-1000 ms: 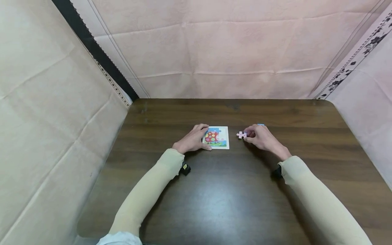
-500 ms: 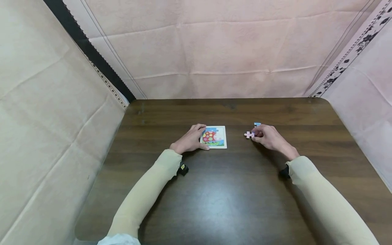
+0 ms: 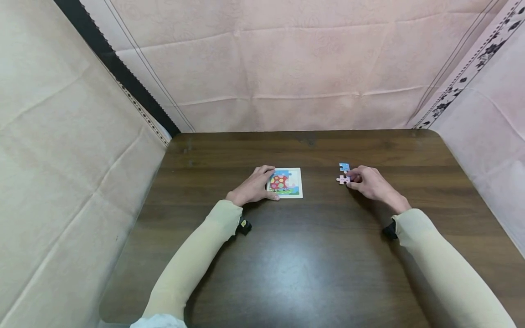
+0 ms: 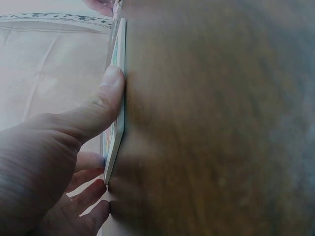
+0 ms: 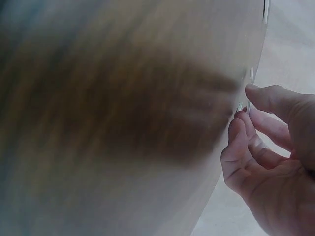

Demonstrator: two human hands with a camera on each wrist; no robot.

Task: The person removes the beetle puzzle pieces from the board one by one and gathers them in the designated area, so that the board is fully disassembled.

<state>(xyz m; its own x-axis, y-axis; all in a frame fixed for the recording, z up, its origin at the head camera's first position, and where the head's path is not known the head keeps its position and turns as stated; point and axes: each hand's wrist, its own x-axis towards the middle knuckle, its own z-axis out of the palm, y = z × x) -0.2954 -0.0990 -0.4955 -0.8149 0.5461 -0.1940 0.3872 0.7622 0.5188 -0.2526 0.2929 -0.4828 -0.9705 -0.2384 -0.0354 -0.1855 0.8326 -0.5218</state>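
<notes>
A square jigsaw puzzle board [image 3: 301,187] with a white frame lies on the table, showing a red shape with yellow spots against blue and green. My left hand [image 3: 252,186] holds it by its left side, the thumb along the near edge and the fingers at the far edge. Over to the right, my right hand [image 3: 371,184] pinches a pink puzzle piece [image 3: 342,180] between thumb and fingers. Just beyond that piece lies a blue puzzle piece [image 3: 343,166]. From the right wrist, the pinched piece [image 5: 251,81] appears only as a thin edge.
The brown wooden table [image 3: 287,255] spreads around both hands. Pale cloth [image 3: 303,64] hangs behind its far edge and along the left and right sides.
My right hand has moved right with the pink piece, away from the board. The blue piece, mostly covered by that hand before, now shows. The left hand keeps its hold on the board.
</notes>
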